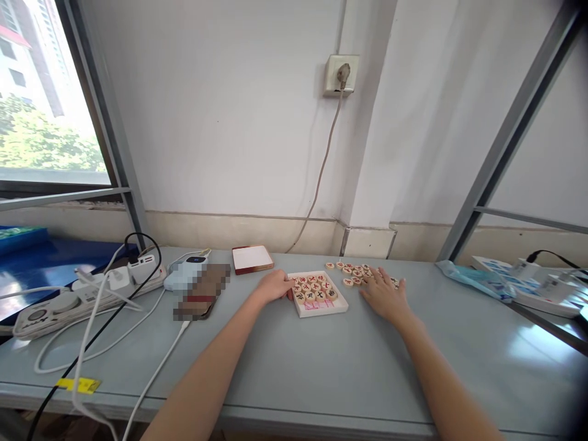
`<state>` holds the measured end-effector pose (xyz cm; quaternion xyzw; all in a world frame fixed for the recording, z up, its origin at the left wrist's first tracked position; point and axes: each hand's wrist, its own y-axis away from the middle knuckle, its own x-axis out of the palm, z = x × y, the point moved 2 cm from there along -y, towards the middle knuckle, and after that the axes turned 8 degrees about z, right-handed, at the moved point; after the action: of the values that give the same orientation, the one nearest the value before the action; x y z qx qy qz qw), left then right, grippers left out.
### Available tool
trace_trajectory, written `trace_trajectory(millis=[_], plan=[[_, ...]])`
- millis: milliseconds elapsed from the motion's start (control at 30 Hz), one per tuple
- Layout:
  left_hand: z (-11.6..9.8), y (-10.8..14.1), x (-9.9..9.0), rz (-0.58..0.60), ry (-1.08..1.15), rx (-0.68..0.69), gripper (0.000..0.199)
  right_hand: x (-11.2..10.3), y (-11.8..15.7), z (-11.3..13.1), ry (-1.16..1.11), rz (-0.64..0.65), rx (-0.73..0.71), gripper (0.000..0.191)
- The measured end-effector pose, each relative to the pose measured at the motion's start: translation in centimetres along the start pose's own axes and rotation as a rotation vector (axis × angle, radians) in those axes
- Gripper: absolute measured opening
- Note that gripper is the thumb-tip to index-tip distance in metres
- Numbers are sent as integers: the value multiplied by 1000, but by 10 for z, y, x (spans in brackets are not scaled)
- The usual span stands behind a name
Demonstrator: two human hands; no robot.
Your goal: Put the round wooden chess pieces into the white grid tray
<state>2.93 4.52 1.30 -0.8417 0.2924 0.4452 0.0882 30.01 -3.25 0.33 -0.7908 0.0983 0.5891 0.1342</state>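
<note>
My left hand [274, 287] grips the left side of a white box [324, 312] that sits on the grey table. Rows of round Chinese chess pieces [315, 286] with red and black characters lie inside it, and pink marks show on its floor at the front. To the right, my right hand [384, 295] rests with fingers spread over a loose group of more chess pieces [348, 269]. Some of those pieces are hidden under its fingers. The box lid [252, 259], pale inside with a reddish-brown edge, lies behind my left hand.
A blurred phone [202, 293] and a light-blue power bank [182, 275] lie at left, by a power strip [50, 313] and trailing cables. At far right are blue plastic packaging [475, 280] and another power strip [528, 286]. A wall stands behind the grey table [321, 367].
</note>
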Motion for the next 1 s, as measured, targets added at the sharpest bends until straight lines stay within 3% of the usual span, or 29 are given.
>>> trace_trajectory(millis=[200,333,467,533,700,900,1000], plan=[[-5,-1,6,-115,-70,-13,39,-8,2,-6,-65,-175,-48,24],[-8,1,8,-170,-143,11,34,-23,4,-7,-323,-203,-25,23],[-13,3,12,-166,-145,12,29,-43,14,18,-747,-185,-274,34],[-16,4,14,-148,-145,24,29,-49,23,39,-833,-147,-444,33],[-20,5,16,-109,-154,81,31,-49,40,72,-837,6,-675,29],[-18,3,15,-88,-160,110,32,-53,40,64,-752,14,-604,34],[-16,1,16,-48,-166,93,38,-56,45,67,-694,62,-645,37]])
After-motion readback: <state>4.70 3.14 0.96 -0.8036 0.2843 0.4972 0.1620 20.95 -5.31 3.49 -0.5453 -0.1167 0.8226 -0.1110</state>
